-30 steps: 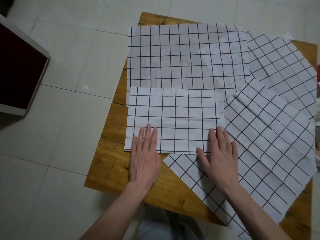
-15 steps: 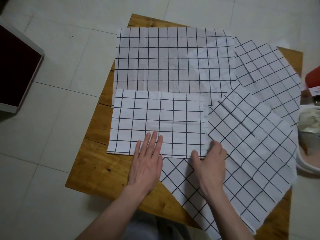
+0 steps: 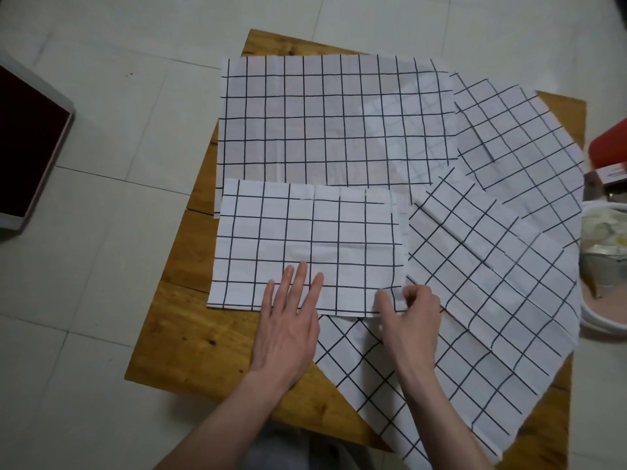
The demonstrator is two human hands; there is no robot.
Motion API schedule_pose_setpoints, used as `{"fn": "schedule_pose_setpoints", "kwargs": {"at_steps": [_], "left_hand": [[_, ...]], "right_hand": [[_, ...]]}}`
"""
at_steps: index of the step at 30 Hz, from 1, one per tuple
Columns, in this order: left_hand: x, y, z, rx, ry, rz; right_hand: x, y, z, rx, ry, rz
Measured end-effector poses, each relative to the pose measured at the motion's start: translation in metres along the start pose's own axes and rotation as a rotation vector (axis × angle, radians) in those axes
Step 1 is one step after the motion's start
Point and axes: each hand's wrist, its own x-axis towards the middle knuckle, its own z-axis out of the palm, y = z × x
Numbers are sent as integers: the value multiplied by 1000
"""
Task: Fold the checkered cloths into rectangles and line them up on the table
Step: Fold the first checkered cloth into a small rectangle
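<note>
A folded white cloth with a black grid (image 3: 305,245) lies as a rectangle on the near left part of the wooden table (image 3: 190,347). My left hand (image 3: 288,323) presses flat on its near edge with straight fingers. My right hand (image 3: 410,320) pinches the folded cloth's near right corner between thumb and curled fingers. Behind it a large unfolded checkered cloth (image 3: 332,117) lies spread flat. Two more unfolded cloths lie skewed to the right, one at the far right (image 3: 515,140) and one at the near right (image 3: 485,327), which runs under my right hand.
The table stands on a pale tiled floor (image 3: 101,300). A dark red panel with a white frame (image 3: 27,147) lies on the floor at left. At the right edge sit a white bucket (image 3: 607,266) with clutter and a red object (image 3: 610,144).
My right hand went from lying flat to curling onto the folded cloth's near right corner. My left hand slid right along the near edge. The camera view shifted.
</note>
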Motion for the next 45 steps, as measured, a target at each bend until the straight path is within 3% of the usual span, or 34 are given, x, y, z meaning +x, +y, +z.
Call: {"fn": "schedule_pose_setpoints", "kwargs": {"at_steps": [6,10,15,19,26,36,41,45], "left_hand": [[0,-2,-4,-26,-12,24],[-3,-4,-6,-38,-29,-9],[-6,-10,-8,-50,-28,-32],[-7,-21,-13,-108,-15,8],[-20,-59,-34,-323,148,-188],[-32,-86,-33,-641,175,-256],[-35,-88,-28,-558,247,-154],[-35,-91,-22,-535,300,-198]], "right_hand": [[-10,-17,-5,418,-55,135],[-24,-41,-7,561,-89,62],[-52,-67,8,452,-106,-126],[-69,-79,35,242,-46,-412],[-84,-82,82,9,-17,-710],[-84,-70,132,-113,-214,-687],[-84,-64,137,-218,-418,-698],[-82,-64,126,-90,-563,-658]]}}
